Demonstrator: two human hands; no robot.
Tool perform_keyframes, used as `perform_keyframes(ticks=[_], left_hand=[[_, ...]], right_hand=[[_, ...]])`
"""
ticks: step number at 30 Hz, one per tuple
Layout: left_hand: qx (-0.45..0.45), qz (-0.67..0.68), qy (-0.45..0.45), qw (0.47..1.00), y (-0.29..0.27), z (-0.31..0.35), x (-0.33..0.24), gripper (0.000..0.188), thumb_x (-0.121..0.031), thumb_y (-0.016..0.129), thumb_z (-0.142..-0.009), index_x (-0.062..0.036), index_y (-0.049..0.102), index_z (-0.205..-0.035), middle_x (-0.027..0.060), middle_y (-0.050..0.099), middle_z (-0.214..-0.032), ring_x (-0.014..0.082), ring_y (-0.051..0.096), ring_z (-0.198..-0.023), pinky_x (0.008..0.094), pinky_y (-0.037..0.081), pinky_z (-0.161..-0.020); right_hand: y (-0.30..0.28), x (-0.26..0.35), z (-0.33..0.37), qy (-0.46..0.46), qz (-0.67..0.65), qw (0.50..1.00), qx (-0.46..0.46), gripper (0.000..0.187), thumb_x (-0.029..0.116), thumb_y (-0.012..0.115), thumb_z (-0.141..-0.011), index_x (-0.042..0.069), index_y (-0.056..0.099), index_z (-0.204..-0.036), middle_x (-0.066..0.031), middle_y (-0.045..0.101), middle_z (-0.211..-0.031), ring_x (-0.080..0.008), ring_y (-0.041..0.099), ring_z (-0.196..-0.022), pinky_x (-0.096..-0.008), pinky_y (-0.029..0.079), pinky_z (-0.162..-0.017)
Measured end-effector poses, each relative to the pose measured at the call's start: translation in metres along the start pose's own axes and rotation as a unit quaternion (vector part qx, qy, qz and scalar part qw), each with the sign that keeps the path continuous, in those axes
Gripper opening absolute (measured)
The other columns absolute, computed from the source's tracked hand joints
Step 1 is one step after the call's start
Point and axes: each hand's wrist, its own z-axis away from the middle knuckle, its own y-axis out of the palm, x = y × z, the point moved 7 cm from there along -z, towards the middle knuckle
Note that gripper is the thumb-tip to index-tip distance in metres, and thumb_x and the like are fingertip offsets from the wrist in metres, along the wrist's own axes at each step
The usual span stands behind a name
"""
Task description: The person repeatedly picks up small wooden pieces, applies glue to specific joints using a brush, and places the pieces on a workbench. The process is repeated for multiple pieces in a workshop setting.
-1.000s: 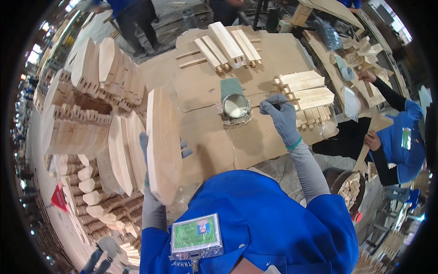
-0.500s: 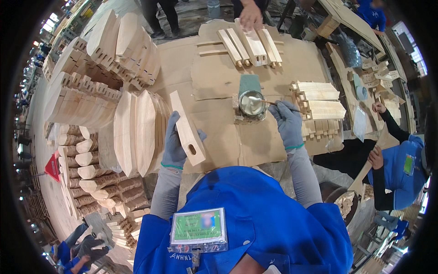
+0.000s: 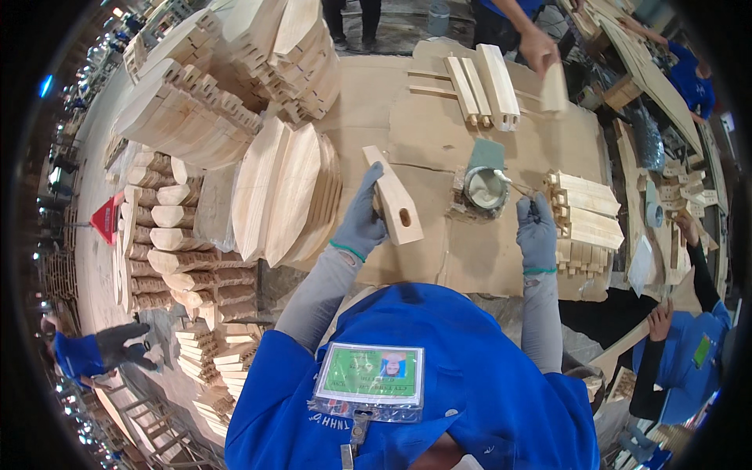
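My left hand (image 3: 362, 218), in a grey glove, is closed round a pale wooden piece (image 3: 389, 188) with an oval slot near its lower end. The piece is tilted, its top leaning left. My right hand (image 3: 536, 233), also gloved, grips a thin brush (image 3: 520, 188) whose tip carries white paste. That tip is at the right rim of a round pot (image 3: 486, 189) of white paste, which stands on the cardboard (image 3: 407, 270). Whether the tip touches the rim I cannot tell. Right beside my right hand lies a stack of wooden pieces with tenons (image 3: 583, 207).
Tall stacks of shaped wooden boards (image 3: 286, 192) stand on the left. Across the table, another person's hand (image 3: 539, 51) holds a blurred wooden piece (image 3: 554, 88) beside several laid-out slats (image 3: 470, 86). A co-worker (image 3: 681, 352) handles wood at the right.
The brush tip has moved out of the pot's middle to its right rim. The other person's hand has lifted a wooden piece toward the right. The whole view has shifted.
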Motion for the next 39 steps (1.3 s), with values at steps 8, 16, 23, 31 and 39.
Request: perform_keyframes(ticks=[8,16,23,31,39], left_hand=[[-0.012,-0.029,0.029,0.999,0.026,0.009,0.002,0.059,-0.052,0.068,-0.077,-0.0111,0.052,-0.116,0.0053,0.062,-0.096,0.0207,0.06,-0.084,0.0393,0.053,-0.077],[0.081,0.056,0.003,0.995,0.029,0.016,-0.007,0.031,-0.044,0.06,-0.086,-0.0157,0.056,-0.096,0.002,0.06,-0.078,0.0167,0.063,-0.066,0.0335,0.056,-0.061],[0.096,-0.067,0.032,0.993,0.032,0.007,-0.006,0.042,-0.047,0.056,-0.087,-0.0109,0.052,-0.108,0.0072,0.059,-0.082,0.0248,0.064,-0.063,0.0411,0.056,-0.057],[0.075,-0.173,0.113,0.976,0.011,-0.003,-0.008,0.052,-0.049,0.057,-0.086,-0.01,0.047,-0.118,0.006,0.056,-0.085,0.0223,0.062,-0.066,0.0411,0.057,-0.06],[0.064,-0.225,0.153,0.96,-0.004,-0.01,-0.009,0.054,-0.049,0.058,-0.085,-0.0093,0.046,-0.12,0.0064,0.056,-0.09,0.0219,0.062,-0.072,0.0401,0.057,-0.061]], right_hand=[[0.13,0.036,0.045,0.024,0.069,0.997,0.019,0.014,0.013,0.05,-0.095,0.003,0.058,-0.1,-0.0022,0.055,-0.081,-0.0088,0.052,-0.069,-0.0196,0.046,-0.062],[0.204,0.019,0.067,0.049,0.177,0.971,0.155,0.008,0.007,0.051,-0.09,0.006,0.051,-0.082,-0.0038,0.053,-0.071,-0.0095,0.05,-0.059,-0.021,0.042,-0.053],[0.207,0.02,0.081,0.132,0.097,0.97,0.181,0.01,0.003,0.054,-0.087,0.003,0.049,-0.079,-0.0143,0.063,-0.08,-0.0213,0.066,-0.065,-0.0334,0.059,-0.059],[0.203,0.011,0.078,0.139,0.121,0.967,0.175,0.002,-0.001,0.055,-0.085,-0.001,0.053,-0.083,-0.0157,0.062,-0.085,-0.0226,0.067,-0.072,-0.0351,0.06,-0.067],[0.202,0.007,0.084,0.124,0.099,0.963,0.218,0.011,-0.012,0.056,-0.077,-0.002,0.053,-0.081,-0.0197,0.061,-0.09,-0.027,0.065,-0.087,-0.04,0.058,-0.079]])
